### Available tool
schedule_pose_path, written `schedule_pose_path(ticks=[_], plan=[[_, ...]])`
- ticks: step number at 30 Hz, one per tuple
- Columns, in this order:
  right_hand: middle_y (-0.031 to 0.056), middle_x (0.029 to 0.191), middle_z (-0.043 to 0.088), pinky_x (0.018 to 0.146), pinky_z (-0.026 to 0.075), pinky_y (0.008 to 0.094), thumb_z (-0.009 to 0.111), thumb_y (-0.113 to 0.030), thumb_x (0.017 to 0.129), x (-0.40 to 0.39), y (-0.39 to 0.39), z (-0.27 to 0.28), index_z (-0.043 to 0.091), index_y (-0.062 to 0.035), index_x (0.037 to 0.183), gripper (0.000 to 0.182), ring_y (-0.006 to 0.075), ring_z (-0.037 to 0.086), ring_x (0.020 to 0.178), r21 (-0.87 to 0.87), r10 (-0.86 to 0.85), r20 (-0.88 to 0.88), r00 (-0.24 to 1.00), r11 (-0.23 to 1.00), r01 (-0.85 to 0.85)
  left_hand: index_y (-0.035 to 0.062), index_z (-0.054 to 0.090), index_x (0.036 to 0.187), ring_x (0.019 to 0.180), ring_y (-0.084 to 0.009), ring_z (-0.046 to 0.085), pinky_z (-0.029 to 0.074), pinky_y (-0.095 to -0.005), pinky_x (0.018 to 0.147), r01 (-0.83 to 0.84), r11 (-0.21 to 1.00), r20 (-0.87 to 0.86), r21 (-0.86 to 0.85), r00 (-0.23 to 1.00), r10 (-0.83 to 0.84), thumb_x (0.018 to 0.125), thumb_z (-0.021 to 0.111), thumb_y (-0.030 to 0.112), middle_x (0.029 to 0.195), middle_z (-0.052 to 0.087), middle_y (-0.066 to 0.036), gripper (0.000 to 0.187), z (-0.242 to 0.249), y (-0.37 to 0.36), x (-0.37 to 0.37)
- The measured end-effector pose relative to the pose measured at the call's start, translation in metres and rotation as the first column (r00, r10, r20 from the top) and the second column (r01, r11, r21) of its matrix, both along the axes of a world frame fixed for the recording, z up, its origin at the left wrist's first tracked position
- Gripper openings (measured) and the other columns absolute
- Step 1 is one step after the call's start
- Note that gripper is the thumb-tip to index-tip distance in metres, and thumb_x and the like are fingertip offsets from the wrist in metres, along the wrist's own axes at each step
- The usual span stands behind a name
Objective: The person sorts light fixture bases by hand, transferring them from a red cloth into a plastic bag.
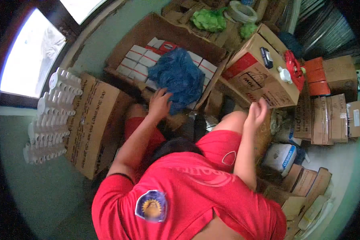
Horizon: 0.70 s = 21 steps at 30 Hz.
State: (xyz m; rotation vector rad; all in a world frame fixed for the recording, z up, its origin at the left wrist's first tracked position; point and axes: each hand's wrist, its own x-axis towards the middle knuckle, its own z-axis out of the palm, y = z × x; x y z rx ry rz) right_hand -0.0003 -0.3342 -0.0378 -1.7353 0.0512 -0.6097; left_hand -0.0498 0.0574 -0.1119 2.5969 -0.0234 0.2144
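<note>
My left hand (160,105) reaches to the near edge of a large open carton (120,44), beside a crumpled blue plastic bag (178,78). Its fingers are bent and spread a little, with nothing visible in them. Small white boxes (138,60) lie in rows in that carton, partly under the bag. My right hand (258,113) is raised with curved fingers apart and holds nothing, near the lower edge of a closed cardboard box (248,76). A black device (266,57) and a white round item (284,75) lie on that box.
White cylindrical pieces (54,114) are stacked at the left, beside a tall cardboard box (88,124). Several cartons (328,120) stand at the right. A white package (279,157) lies below them. Green bags (209,20) and a tape roll (243,11) are at the back.
</note>
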Motion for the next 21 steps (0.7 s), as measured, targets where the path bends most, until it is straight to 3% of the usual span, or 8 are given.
schedule_pose_path(ticks=[4, 6, 10, 12, 15, 17, 19, 21], plan=[[0.0174, 0.138, 0.051, 0.105, 0.043, 0.0386, 0.060, -0.011, 0.098, -0.119, 0.016, 0.056, 0.050, 0.0008, 0.134, 0.040, 0.0286, 0.055, 0.122, -0.384, 0.050, 0.001, 0.999, 0.922, -0.046, 0.0168, 0.058, 0.131, 0.139, -0.0397, 0.040, 0.022, -0.0647, 0.114, -0.016, 0.914, 0.184, 0.405, 0.981, -0.064, 0.087, 0.066, 0.015, 0.132, 0.062, -0.012, 0.045, -0.068, -0.007, 0.078], [0.0158, 0.137, 0.051, 0.098, 0.047, 0.0352, 0.059, -0.013, 0.099, -0.161, 0.008, 0.066, 0.052, 0.0015, 0.130, 0.035, 0.0227, 0.058, 0.115, -0.318, 0.221, -0.283, 0.933, 0.897, -0.308, 0.0169, 0.058, 0.133, 0.138, -0.0380, 0.042, 0.022, -0.0667, 0.113, 0.148, 0.897, -0.240, 0.416, 0.970, -0.049, 0.088, 0.064, 0.016, 0.132, 0.062, -0.012, 0.046, -0.098, 0.007, 0.107], [0.0165, 0.140, 0.047, 0.091, 0.051, 0.0332, 0.056, -0.025, 0.102, -0.181, 0.034, 0.047, 0.047, 0.0007, 0.136, 0.043, 0.0209, 0.062, 0.105, 0.351, 0.493, -0.517, 0.700, 0.868, -0.352, 0.0179, 0.056, 0.137, 0.129, -0.0334, 0.051, 0.027, -0.0624, 0.112, 0.127, 0.968, -0.633, 0.215, 0.773, 0.040, 0.089, 0.060, 0.018, 0.129, 0.063, -0.012, 0.048, -0.042, 0.009, 0.112], [0.0169, 0.143, 0.044, 0.093, 0.051, 0.0382, 0.056, -0.034, 0.102, -0.166, 0.056, 0.037, 0.041, -0.0057, 0.142, 0.051, 0.0234, 0.061, 0.108, 0.578, 0.639, -0.506, 0.578, 0.750, -0.323, 0.0133, 0.055, 0.137, 0.119, -0.0316, 0.058, 0.035, -0.0586, 0.108, -0.029, 0.946, -0.406, -0.322, 0.907, -0.110, 0.091, 0.058, 0.017, 0.126, 0.064, -0.014, 0.047, -0.060, 0.024, 0.114], [0.0159, 0.145, 0.043, 0.093, 0.052, 0.0450, 0.064, -0.043, 0.096, -0.137, 0.096, 0.007, 0.034, -0.0101, 0.146, 0.066, 0.0256, 0.060, 0.112, 0.743, 0.704, -0.542, 0.459, 0.657, -0.130, 0.0042, 0.054, 0.134, 0.094, -0.0284, 0.066, 0.054, -0.0494, 0.087, -0.069, 0.523, -0.068, -0.849, 0.997, 0.022, 0.095, 0.053, 0.015, 0.109, 0.067, -0.014, 0.041, -0.033, 0.040, 0.092], [0.0149, 0.146, 0.043, 0.093, 0.052, 0.0493, 0.069, -0.043, 0.093, -0.114, 0.122, -0.005, 0.033, -0.0117, 0.147, 0.073, 0.0284, 0.059, 0.115, 0.733, 0.677, -0.650, 0.345, 0.678, 0.049, 0.0016, 0.053, 0.131, 0.080, -0.0249, 0.065, 0.058, -0.0453, 0.068, -0.215, -0.050, -0.215, -0.975, 0.977, -0.006, 0.097, 0.050, 0.015, 0.098, 0.065, -0.010, 0.037, 0.092, 0.033, 0.040], [0.0143, 0.146, 0.044, 0.095, 0.051, 0.0536, 0.073, -0.039, 0.091, -0.089, 0.150, -0.010, 0.032, -0.0137, 0.147, 0.074, 0.0333, 0.058, 0.117, 0.639, 0.620, -0.769, 0.158, 0.738, 0.218, 0.0032, 0.051, 0.133, 0.073, -0.0167, 0.062, 0.059, -0.0412, 0.058, -0.121, -0.068, -0.110, -0.990, 0.983, -0.150, 0.097, 0.057, 0.020, 0.097, 0.062, -0.008, 0.041, 0.165, 0.043, -0.008], [0.0122, 0.148, 0.043, 0.097, 0.047, 0.0561, 0.074, -0.047, 0.087, -0.085, 0.178, -0.039, 0.035, -0.0196, 0.149, 0.079, 0.0335, 0.054, 0.122, 0.677, 0.663, -0.698, 0.272, 0.734, -0.051, 0.0028, 0.039, 0.141, 0.073, -0.0177, 0.060, 0.061, -0.0362, 0.055, 0.176, -0.249, 0.235, -0.952, 0.944, -0.232, 0.085, 0.075, 0.014, 0.095, 0.057, -0.010, 0.068, 0.202, 0.045, -0.045]])
